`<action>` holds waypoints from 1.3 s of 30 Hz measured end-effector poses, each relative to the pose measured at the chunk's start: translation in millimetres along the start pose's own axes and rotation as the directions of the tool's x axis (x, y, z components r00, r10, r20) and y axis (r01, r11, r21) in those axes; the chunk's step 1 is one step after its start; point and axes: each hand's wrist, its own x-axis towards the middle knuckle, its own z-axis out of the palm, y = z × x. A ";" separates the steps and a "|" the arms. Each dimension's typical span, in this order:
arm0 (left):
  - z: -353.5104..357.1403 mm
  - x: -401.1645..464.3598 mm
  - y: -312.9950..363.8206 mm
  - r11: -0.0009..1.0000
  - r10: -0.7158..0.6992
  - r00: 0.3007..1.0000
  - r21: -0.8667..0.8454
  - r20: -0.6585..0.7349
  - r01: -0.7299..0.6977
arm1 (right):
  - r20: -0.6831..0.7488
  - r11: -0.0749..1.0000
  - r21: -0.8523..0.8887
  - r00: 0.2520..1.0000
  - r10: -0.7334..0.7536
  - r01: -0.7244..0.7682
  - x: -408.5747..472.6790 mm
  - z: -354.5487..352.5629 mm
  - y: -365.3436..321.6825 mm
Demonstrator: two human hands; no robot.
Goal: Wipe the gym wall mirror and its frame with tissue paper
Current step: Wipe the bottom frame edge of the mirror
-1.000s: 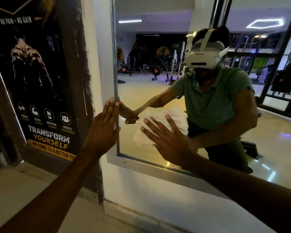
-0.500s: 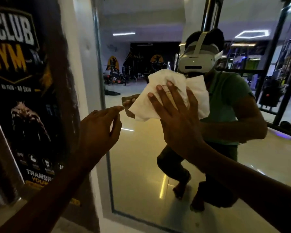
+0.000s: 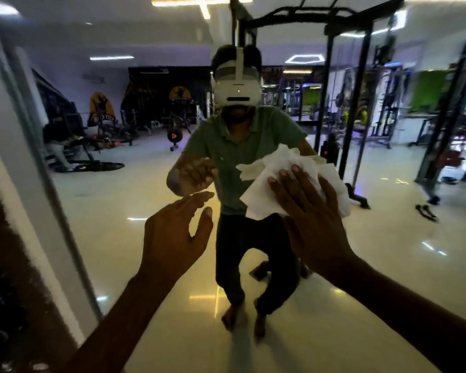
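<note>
Pressing tissue [image 3: 291,181] on mirror [image 3: 124,211], right hand [image 3: 311,219], blurred

White tissue paper [image 3: 288,181], green shirt [image 3: 242,141]

Left wall poster [image 3: 0,265] blurred and edge-cropped.

White wall strip [image 3: 16,168], dark poster [image 3: 8,265]
</note>
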 end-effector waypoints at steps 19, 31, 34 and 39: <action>256.6 99.2 537.2 0.851 0.043 0.950 -0.509 0.309 0.126 | -0.038 0.761 0.279 0.786 0.618 -0.585 -194.5 -356.9 393.1; 479.4 78.5 761.0 0.760 0.115 0.903 -0.621 0.414 0.188 | 0.046 0.553 0.261 0.583 0.811 -0.791 -364.4 -441.8 605.1; 540.0 65.9 807.7 0.754 0.126 0.885 -0.623 0.448 0.208 | 0.057 0.512 0.219 0.535 0.843 -0.830 -408.1 -448.0 660.3; 653.5 52.7 881.0 0.722 0.134 0.852 -0.639 0.506 0.266 | 0.105 0.456 0.152 0.473 0.875 -0.877 -474.9 -453.1 764.1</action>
